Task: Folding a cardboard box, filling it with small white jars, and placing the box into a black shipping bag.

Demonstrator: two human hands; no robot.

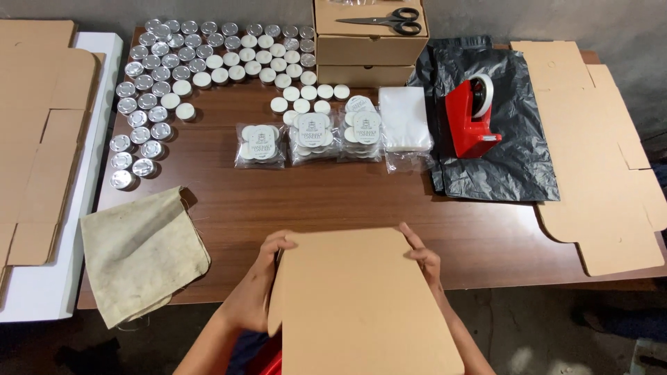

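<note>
A small packing workshop — tealight candles [208, 66] in rows, flat cartons [597, 153], tape dispenser [472, 114] on a wooden table [333, 201].

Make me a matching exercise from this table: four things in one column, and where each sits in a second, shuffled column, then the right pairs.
Things
1. scissors
2. tape dispenser
3. cloth
4. cardboard sheet

Places
A. held at both side edges by the left hand and right hand, at the table's near edge
B. on the black plastic bag, right of the centre
C. on top of the stacked cardboard boxes at the far edge
D. on the near left corner of the table, partly hanging over the edge

Pairs: 1-C, 2-B, 3-D, 4-A
</note>
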